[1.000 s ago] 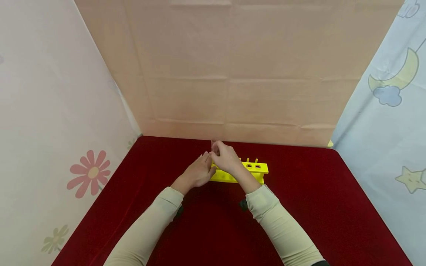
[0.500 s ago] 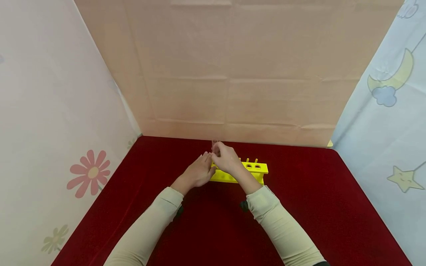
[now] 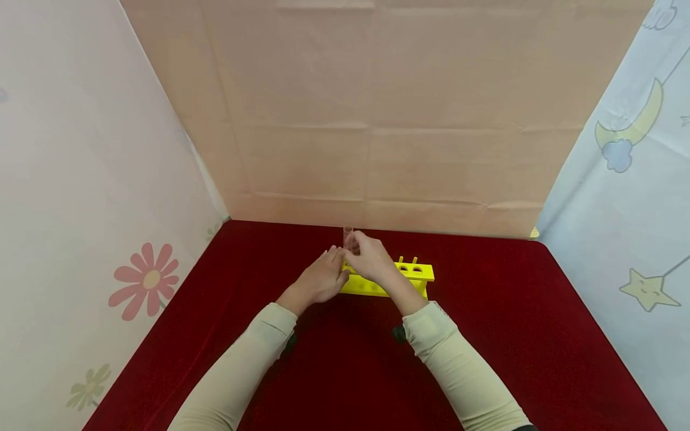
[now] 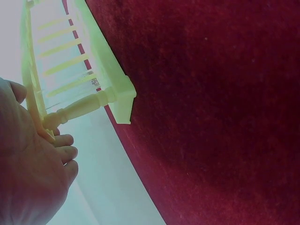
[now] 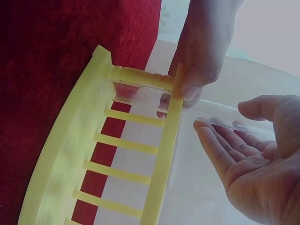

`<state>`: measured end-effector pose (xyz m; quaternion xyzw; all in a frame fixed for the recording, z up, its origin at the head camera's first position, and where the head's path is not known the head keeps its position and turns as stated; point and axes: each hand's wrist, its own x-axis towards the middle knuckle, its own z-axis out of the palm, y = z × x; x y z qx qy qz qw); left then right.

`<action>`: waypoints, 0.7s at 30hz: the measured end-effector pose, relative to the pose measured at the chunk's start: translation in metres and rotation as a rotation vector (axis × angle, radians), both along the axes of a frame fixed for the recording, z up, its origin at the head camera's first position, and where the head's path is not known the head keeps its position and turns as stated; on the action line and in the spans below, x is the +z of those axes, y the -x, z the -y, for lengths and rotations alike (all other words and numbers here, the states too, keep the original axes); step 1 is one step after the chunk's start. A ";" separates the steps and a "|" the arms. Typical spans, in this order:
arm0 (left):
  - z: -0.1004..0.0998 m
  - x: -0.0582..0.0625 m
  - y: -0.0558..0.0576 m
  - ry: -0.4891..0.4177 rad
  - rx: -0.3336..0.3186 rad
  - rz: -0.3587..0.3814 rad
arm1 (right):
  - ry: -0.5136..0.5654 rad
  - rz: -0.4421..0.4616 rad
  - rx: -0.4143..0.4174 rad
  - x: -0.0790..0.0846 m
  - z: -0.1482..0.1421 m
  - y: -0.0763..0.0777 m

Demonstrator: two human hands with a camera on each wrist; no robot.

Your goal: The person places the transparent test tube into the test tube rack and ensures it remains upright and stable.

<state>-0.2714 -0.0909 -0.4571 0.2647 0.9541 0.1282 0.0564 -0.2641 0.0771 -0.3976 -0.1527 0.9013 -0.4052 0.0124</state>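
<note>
A yellow test tube rack (image 3: pixel 417 273) stands on the red cloth. In its left end hole sits a clear test tube (image 3: pixel 348 231), its lower part showing inside the rack (image 5: pixel 70 122) in the right wrist view. My left hand (image 3: pixel 322 276) grips the rack's left end, thumb on the top plate and fingers beneath it, as the left wrist view shows. Beside the tube's upper part is my right hand (image 3: pixel 369 257). Its thumb (image 5: pixel 262 107) and fingertips stand apart on either side of the tube, wider than the tube itself.
Yellow pegs (image 3: pixel 415 260) line the back of the rack. Red cloth (image 3: pixel 485 335) covers the table. A tan sheet (image 3: pixel 366 120) hangs behind it, with printed white sheets along the left (image 3: pixel 81 179) and right (image 3: pixel 593 197) sides.
My right hand has shifted slightly right and its fingers have eased off the test tube, so more of the tube's top shows. The left hand and the rack have stayed put.
</note>
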 end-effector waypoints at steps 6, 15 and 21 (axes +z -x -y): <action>-0.001 0.000 0.000 -0.006 0.000 -0.006 | -0.014 0.005 -0.006 0.003 -0.004 -0.001; 0.000 -0.002 0.001 -0.009 0.022 -0.002 | -0.041 0.007 -0.024 0.006 -0.011 -0.001; 0.000 -0.002 0.002 -0.010 0.019 -0.011 | -0.044 0.011 -0.032 0.007 -0.018 -0.002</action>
